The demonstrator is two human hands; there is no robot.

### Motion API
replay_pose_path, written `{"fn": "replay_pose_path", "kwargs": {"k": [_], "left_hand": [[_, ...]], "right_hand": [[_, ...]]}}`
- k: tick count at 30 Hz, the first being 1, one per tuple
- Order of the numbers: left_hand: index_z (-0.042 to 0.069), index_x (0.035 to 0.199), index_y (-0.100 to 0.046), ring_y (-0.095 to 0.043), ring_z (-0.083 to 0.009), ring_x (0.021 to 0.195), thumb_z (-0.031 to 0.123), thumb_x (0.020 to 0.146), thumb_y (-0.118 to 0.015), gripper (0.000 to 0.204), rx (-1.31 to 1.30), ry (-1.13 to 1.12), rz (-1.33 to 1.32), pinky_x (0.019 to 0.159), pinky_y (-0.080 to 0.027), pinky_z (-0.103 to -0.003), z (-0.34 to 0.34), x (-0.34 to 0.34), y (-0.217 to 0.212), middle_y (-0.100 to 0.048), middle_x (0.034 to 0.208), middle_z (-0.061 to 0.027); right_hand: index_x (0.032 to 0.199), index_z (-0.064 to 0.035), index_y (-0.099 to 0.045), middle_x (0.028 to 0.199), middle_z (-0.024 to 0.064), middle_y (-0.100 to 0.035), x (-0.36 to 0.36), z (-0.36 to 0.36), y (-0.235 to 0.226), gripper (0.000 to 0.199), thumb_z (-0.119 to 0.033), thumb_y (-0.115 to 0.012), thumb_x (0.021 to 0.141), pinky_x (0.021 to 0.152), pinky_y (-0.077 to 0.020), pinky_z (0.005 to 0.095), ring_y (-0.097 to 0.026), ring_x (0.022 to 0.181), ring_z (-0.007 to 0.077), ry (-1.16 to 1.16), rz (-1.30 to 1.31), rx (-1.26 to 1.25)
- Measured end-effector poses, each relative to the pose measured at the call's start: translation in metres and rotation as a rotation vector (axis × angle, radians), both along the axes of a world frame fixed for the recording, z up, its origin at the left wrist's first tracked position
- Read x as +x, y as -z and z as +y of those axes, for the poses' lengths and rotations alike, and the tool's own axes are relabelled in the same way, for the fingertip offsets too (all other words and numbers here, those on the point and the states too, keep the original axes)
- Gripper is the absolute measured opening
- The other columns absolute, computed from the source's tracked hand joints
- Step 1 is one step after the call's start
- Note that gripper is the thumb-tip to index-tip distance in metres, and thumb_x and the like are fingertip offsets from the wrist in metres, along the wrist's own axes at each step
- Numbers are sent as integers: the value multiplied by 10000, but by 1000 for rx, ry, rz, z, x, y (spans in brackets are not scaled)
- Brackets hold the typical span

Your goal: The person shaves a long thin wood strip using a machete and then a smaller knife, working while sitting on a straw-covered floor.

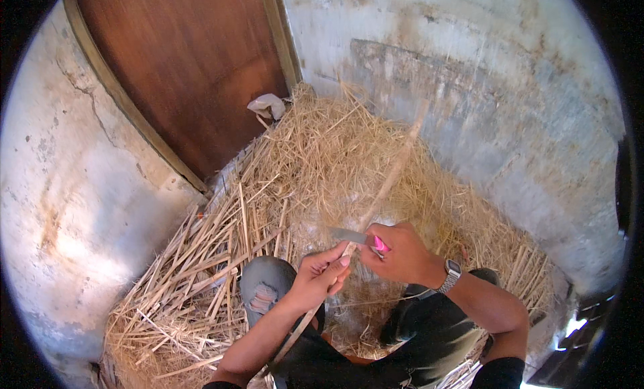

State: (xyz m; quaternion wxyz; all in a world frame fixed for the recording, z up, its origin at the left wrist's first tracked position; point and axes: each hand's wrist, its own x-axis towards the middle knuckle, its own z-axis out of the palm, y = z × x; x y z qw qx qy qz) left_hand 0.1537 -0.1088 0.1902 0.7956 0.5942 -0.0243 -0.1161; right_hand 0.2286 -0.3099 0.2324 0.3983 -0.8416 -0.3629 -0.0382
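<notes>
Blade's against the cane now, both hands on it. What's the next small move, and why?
Probably push the knife along the cane, away from the body. The right hand holds its pink handle with the blade across the cane, just above where the left hand grips it, so a short outward stroke spares those fingers.

A heap of dry straw [322, 161] and split pale stalks [194, 255] covers the floor out beyond the fingers and spreads to their left, filling a corner. Above and left of the fingers stands a dark brown wooden door [188, 60] in a pale frame, with a crumpled grey rag [267, 106] at its foot. Cracked, stained plaster walls [80, 201] close in on both sides, sunlit on the left.
</notes>
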Motion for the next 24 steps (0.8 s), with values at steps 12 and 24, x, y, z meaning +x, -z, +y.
{"fn": "replay_pose_path", "kwargs": {"k": [12, 24], "left_hand": [[45, 1086, -595, -356, -65, 484, 192, 1064, -492, 181, -87, 92, 6, 432, -243, -241, 0, 3, -9, -404, 669, 29], [41, 1458, -466, -261, -61, 470, 239, 1054, -499, 451, -225, 4, 167, 427, -249, -225, 24, -5, -9, -342, 646, 26]], "right_hand": [[892, -65, -602, 629, 118, -616, 8, -10, -2, 147, -174, -686, 840, 547, -510, 402, -643, 571, 299, 201, -252, -63], [940, -54, -583, 614, 143, -590, 10, -27, -6, 280, -325, -548, 1003, 512, -472, 424, -610, 543, 319, 218, 43, -64]]}}
